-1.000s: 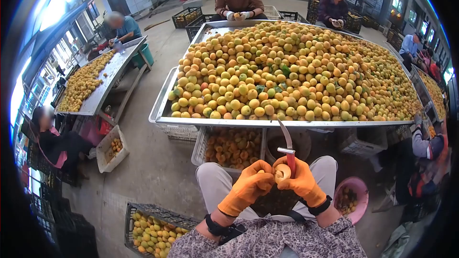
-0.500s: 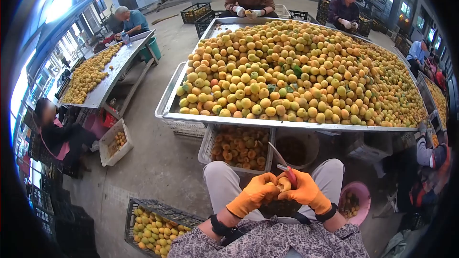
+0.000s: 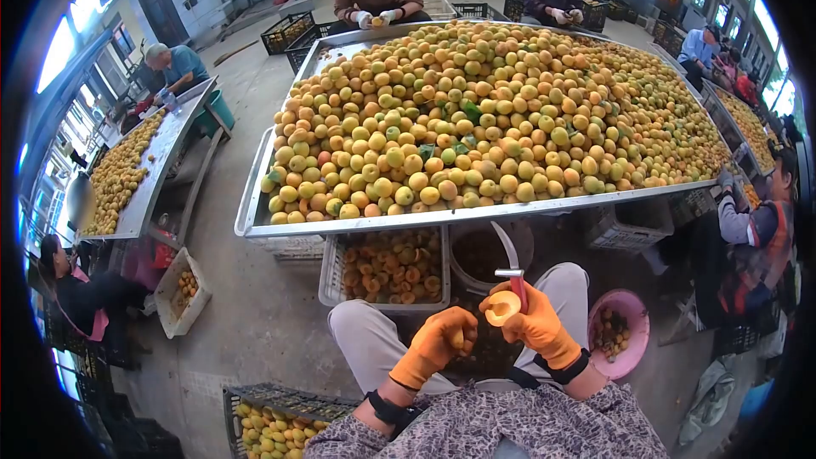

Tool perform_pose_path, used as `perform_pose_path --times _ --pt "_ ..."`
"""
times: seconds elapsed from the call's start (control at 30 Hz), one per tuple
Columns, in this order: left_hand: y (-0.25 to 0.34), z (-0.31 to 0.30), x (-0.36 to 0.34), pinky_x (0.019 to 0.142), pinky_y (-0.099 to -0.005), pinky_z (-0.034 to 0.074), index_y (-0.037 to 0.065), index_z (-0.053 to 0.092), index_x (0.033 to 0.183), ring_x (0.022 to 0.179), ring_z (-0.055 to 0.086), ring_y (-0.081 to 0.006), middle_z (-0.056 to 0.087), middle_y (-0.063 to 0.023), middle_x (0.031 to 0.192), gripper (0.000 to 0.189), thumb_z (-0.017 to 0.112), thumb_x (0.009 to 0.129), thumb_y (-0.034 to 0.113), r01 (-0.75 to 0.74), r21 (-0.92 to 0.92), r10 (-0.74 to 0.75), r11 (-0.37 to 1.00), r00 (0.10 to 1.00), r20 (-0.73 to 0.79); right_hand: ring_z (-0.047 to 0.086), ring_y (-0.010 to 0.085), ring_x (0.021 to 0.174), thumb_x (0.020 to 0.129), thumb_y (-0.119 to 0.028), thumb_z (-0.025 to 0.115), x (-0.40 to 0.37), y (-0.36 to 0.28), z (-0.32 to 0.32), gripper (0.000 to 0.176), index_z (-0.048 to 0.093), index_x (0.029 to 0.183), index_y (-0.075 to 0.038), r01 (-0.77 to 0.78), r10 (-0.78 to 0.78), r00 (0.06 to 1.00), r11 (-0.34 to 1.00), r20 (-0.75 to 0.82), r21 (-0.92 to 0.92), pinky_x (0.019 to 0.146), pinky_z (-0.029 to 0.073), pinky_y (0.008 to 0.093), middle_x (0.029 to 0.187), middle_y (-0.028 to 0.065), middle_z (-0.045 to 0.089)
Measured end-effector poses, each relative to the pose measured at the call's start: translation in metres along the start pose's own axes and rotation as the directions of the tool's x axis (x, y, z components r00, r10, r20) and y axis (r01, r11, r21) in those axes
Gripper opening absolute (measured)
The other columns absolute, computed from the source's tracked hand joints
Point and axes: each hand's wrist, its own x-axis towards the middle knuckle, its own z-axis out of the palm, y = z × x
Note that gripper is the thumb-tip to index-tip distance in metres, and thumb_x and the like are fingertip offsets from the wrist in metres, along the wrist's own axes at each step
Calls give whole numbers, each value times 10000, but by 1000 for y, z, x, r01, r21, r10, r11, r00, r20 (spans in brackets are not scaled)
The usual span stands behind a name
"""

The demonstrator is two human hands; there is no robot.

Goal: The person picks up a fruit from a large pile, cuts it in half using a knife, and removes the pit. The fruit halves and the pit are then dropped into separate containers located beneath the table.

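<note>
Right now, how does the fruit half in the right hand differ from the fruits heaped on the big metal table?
The fruit half is cut open, showing a pale flat face; the heaped fruits are whole and round. The half is held alone in the right hand beside the knife; the fruits lie piled on the table. Both are yellow-orange.

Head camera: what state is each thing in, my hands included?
left hand, closed on second piece
right hand, gripping knife, blade up
fruit half, cut face showing, at right fingertips
table tray, heaped with whole fruit
white crate, partly filled
pink basin, partly filled
</note>
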Motion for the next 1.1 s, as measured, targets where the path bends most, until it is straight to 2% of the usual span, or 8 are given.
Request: perform_pose_path --times 0.1,0.17,0.37,0.47,0.57,0.73,0.93,1.1 --pt "12 22 1 630 -265 495 28 570 1108 719 602 -170 630 -86 905 235 525 946 192 64 -309 -81 949 996 -41 612 129 794 699 -15 776 11 24 -6 488 590 1150 5 42 -36 998 986 42 -160 707 507 238 1073 86 643" --pt "-2 5 10 644 -276 506 17 568 1064 717 604 -171 614 -84 875 181 526 937 139 -8 -243 44 970 989 143 619 222 932 639 -162 835 18 33 -8 597 623 1181 -31 319 -305 939 603 158 -731 844 492 314 1052 97 626" --pt "-4 -30 5 576 -272 429 8 631 1020 648 524 -159 590 -75 856 210 570 824 54 -73 -248 15 966 973 -228 605 153 872 709 -153 821 25 39 8 493 640 1150 -30 205 -285 958 730 -18 -651 806 483 280 938 71 634" --pt "39 -59 10 617 -306 481 33 622 1119 698 594 -190 644 -102 988 334 639 802 136 -183 335 337 924 805 -488 587 114 837 848 -175 730 32 47 -10 351 631 1142 -12 186 -267 958 857 -105 -481 769 484 270 872 23 635" --pt "93 -69 28 740 -311 510 53 572 1232 869 642 -221 634 -110 1074 456 672 811 196 -59 923 850 381 415 -325 529 74 675 939 -207 634 27 27 -17 289 621 1129 11 165 -218 967 931 -134 -325 606 438 224 803 -16 594" --pt "172 -53 87 904 -294 476 9 627 1170 1063 601 -192 643 -122 1138 308 609 880 112 -243 818 738 522 610 -289 354 17 503 967 -256 591 37 10 -36 306 606 1121 7 112 -104 985 992 -138 52 471 259 169 721 -25 533" --pt "216 -98 233 913 -313 477 53 639 1165 1062 635 -238 667 -146 1152 271 562 916 127 -199 957 740 213 672 -25 387 27 480 944 -238 611 53 7 -68 288 625 1092 9 97 -59 984 968 -166 230 454 265 162 696 -7 552" --pt "249 -91 317 922 -411 467 169 657 1134 1069 593 -319 653 -94 1127 287 579 859 179 242 897 582 -371 813 22 417 64 513 933 -203 585 60 4 -88 310 593 1104 56 42 9 985 956 -175 290 460 293 187 725 42 567"
